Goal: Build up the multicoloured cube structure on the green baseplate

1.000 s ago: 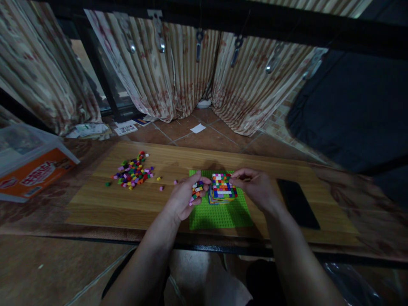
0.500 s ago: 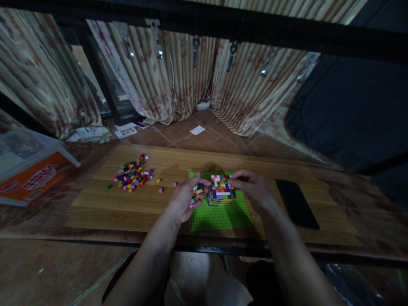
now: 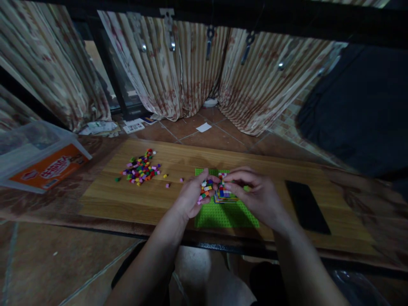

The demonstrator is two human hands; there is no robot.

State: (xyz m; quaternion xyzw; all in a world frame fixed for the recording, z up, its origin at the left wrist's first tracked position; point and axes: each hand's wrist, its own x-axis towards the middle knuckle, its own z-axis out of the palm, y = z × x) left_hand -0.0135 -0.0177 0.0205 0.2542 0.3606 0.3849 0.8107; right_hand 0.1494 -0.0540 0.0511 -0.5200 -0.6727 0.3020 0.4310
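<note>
The right hand's (image 3: pixel 261 193) grip has thumb and forefinger drawn close together over the brick stack (image 3: pixel 225 199); whether a brick sits between the tips is too small to tell. The left hand's (image 3: pixel 188 197) grip is cupped around small bricks (image 3: pixel 205 192), its fingertips just beside the stack's left side. The stack sits on the green baseplate (image 3: pixel 223 219), between the hands, directly below the right fingertips, making that hand the nearer; its long axis is unclear behind the fingers.
</note>
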